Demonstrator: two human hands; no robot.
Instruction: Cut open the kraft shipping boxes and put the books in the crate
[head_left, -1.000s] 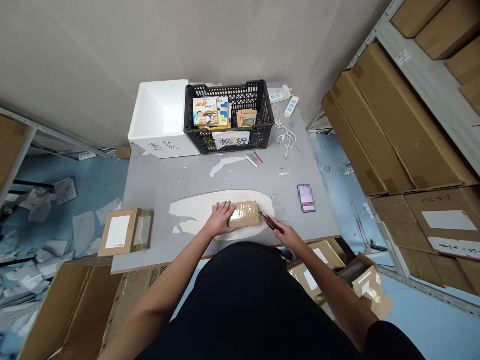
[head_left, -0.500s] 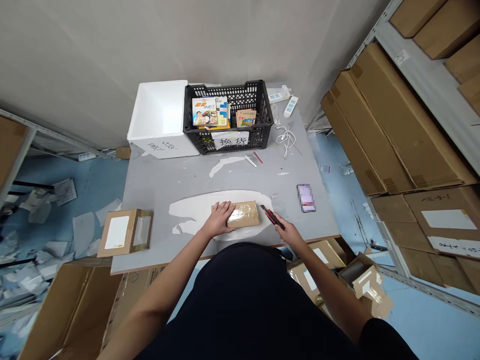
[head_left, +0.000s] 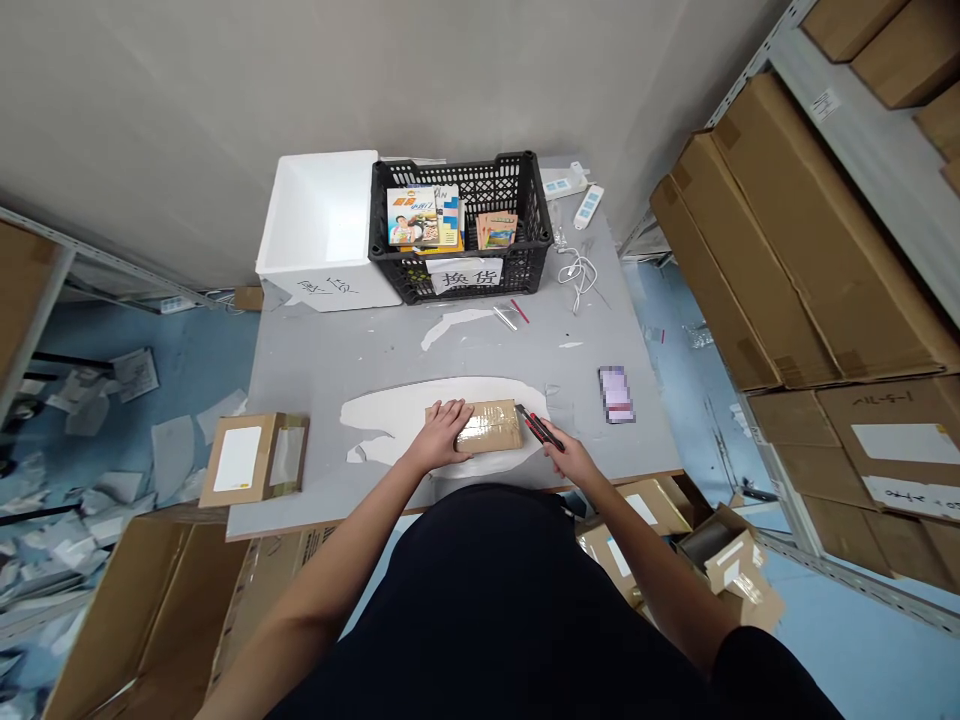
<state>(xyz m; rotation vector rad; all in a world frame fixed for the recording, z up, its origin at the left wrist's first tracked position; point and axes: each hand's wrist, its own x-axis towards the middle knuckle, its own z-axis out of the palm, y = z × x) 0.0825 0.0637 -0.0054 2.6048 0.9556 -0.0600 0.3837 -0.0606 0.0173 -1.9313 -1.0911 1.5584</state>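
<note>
A small cardboard box (head_left: pixel 491 427) with shiny clear tape lies on a white sheet (head_left: pixel 382 407) near the front of the grey table. My left hand (head_left: pixel 442 437) rests on the box's left end, fingers spread over its top. In my right hand (head_left: pixel 568 455) is a red and black utility knife (head_left: pixel 543 430), its tip close to the box's right edge. Whether the blade touches the cardboard is too small to tell.
A black crate (head_left: pixel 536 245) with books and a white foam box (head_left: pixel 274 215) stand at the back of the table (head_left: pixel 315 350). A labelled carton (head_left: pixel 238 460) sits left, a phone (head_left: pixel 616 395) right. Cartons (head_left: pixel 780 230) fill the right shelf.
The knife in my right hand has moved slightly left, closer to the box's right edge. My left hand stays on the box. The camera view has shifted a little.
</note>
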